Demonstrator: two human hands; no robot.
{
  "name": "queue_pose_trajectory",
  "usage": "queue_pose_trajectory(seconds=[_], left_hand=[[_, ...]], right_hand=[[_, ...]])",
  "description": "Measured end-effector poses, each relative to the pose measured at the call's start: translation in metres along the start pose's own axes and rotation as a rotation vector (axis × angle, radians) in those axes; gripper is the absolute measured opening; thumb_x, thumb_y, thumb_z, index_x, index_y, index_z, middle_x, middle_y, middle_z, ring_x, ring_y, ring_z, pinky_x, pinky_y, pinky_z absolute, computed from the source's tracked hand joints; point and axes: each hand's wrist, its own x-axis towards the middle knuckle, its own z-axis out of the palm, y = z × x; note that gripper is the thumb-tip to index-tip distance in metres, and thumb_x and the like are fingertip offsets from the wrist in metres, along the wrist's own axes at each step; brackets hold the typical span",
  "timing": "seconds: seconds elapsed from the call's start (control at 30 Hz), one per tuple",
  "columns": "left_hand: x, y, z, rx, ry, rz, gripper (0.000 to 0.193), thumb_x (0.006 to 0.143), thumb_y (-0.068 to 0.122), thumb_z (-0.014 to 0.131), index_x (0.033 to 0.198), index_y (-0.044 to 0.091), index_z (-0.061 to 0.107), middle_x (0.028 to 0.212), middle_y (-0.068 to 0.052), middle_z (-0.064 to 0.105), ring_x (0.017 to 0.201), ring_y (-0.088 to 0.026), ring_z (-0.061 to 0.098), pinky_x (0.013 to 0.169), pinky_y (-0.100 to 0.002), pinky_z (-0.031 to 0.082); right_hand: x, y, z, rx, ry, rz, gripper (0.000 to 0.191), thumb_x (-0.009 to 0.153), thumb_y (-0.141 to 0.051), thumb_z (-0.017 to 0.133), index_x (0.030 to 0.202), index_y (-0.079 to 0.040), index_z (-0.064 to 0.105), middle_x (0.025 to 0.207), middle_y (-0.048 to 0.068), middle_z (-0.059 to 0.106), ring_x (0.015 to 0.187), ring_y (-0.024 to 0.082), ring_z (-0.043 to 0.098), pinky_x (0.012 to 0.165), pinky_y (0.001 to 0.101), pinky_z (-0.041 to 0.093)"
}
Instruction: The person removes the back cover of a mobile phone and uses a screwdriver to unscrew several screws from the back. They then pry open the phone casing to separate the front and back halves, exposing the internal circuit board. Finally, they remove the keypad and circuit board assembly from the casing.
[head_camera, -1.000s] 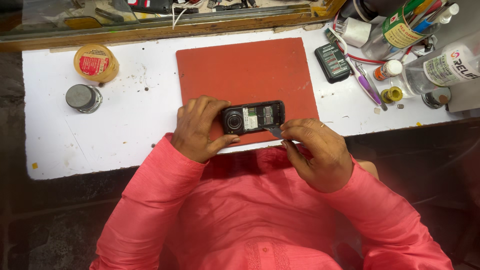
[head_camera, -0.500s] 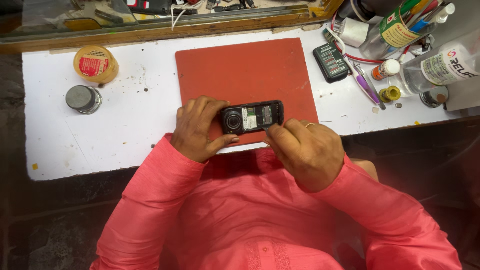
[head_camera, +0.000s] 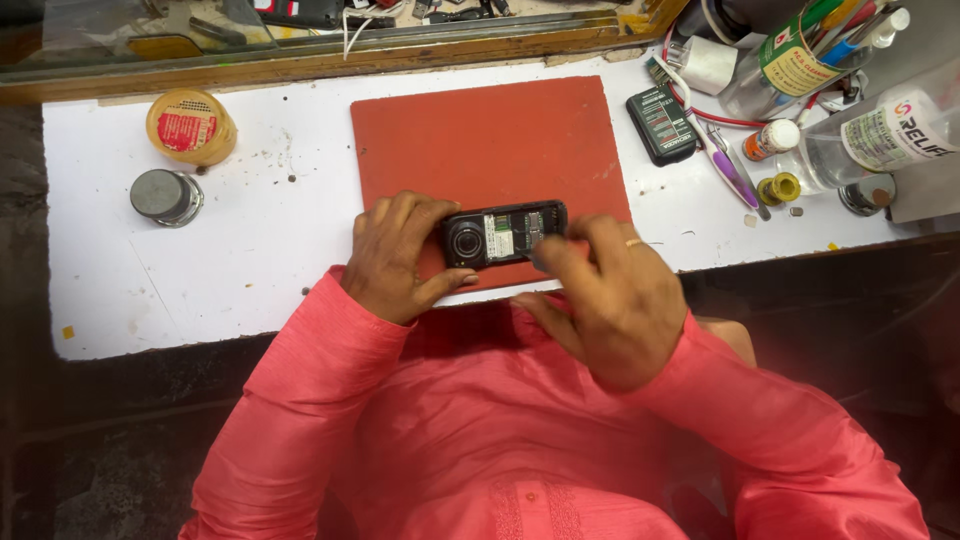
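An opened black phone (head_camera: 505, 235), its back cover off, is held at the near edge of the red mat (head_camera: 490, 150) on the white bench (head_camera: 230, 270). It is gripped at its camera end by the left hand (head_camera: 395, 255), while its other end is pinched and partly covered by the closed fingers of the right hand (head_camera: 610, 295). A black battery (head_camera: 662, 124) lies just beside the mat's far right corner.

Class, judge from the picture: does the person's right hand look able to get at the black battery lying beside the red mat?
Probably yes. The right hand is at the opened phone, and the black battery lies uncovered on the white table beyond it, with bare red mat and tabletop between.
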Motion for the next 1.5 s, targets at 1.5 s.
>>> queue_pose_trajectory(seconds=[1.5], left_hand=[[0.018,0.033,0.013,-0.042,-0.153,0.007,0.033,0.080,0.029,0.086,0.104,0.012,0.071,0.102,-0.007,0.062,0.101,-0.029,0.062,0.082,-0.045,0.046]], right_hand=[[-0.034,0.041,0.001,0.464,0.304,0.105,0.019,0.092,0.014,0.070,0.105,0.002,0.063,0.116,0.017,0.069,0.103,0.022,0.073,0.081,0.0270,0.062]])
